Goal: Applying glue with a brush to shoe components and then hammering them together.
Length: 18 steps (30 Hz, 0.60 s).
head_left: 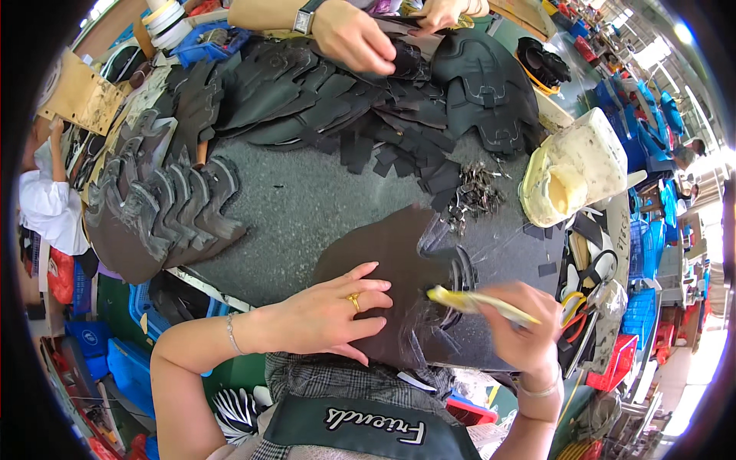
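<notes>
Your left hand lies palm down with spread fingers, grasping nothing, on the dark sheet piece; the piece lies on the worktable before you, its near-left part hidden by that hand. Your right hand grasps the yellowish brush (blur obscures the fingertips). The brush tip is over the piece, beside the curved ridges; you cannot confirm contact. Across from you, a co-worker's hands work at the heap of black pieces; their arms are cut off above, their grasp unclear. The whitish container stands to your right.
</notes>
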Available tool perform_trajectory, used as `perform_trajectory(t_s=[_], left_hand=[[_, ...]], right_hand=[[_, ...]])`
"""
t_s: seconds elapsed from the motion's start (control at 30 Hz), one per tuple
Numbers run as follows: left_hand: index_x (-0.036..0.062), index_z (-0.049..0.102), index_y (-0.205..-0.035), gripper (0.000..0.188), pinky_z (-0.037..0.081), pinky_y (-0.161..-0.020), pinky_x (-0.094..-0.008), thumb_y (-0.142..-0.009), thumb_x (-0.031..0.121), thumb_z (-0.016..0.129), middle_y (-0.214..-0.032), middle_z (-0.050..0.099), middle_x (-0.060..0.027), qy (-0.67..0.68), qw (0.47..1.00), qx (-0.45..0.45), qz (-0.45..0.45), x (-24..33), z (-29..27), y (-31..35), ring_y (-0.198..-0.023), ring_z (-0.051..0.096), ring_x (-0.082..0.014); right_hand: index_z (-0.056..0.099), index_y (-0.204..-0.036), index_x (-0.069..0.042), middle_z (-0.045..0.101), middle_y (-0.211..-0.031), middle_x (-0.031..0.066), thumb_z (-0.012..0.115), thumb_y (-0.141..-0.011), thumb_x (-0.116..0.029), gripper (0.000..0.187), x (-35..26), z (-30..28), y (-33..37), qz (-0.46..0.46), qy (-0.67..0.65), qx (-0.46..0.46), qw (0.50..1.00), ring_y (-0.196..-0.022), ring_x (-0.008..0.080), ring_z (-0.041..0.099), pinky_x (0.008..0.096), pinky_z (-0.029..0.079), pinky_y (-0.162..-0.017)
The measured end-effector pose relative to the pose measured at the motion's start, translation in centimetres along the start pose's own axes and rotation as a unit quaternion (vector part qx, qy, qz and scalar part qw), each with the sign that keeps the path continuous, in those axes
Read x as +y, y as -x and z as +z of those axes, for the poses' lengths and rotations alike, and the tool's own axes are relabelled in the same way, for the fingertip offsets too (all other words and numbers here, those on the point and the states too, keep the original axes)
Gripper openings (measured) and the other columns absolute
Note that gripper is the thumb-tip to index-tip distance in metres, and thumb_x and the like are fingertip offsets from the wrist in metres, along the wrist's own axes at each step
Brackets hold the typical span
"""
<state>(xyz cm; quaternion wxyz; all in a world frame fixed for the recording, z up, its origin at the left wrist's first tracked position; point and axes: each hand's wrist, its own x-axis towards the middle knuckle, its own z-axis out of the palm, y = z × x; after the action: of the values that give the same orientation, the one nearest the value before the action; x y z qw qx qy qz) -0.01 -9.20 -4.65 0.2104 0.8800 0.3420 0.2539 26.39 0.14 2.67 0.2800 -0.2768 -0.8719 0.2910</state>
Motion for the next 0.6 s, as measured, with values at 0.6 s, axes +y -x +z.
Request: perform_trajectory(t_s=[0.6], left_hand=[[0.003, 0.061, -0.093, 0.047, 0.028, -0.115, -0.051, -0.071, 0.041, 0.077, -0.118, 0.052, -0.0158, 0.024, 0.999, -0.012, 0.018, -0.4, -0.4, -0.2, -0.124, 0.046, -0.034]], right_hand=[[0.068, -0.084, 0.003, 0.071, -0.085, 0.0167, 0.061, -0.082, 0.006, 0.008, 4.5, -2.2, 3.1, -0.018, -0.076, -0.017, 0.997, -0.074, 0.0272, 0.072, 0.0341, 0.058, -0.065]])
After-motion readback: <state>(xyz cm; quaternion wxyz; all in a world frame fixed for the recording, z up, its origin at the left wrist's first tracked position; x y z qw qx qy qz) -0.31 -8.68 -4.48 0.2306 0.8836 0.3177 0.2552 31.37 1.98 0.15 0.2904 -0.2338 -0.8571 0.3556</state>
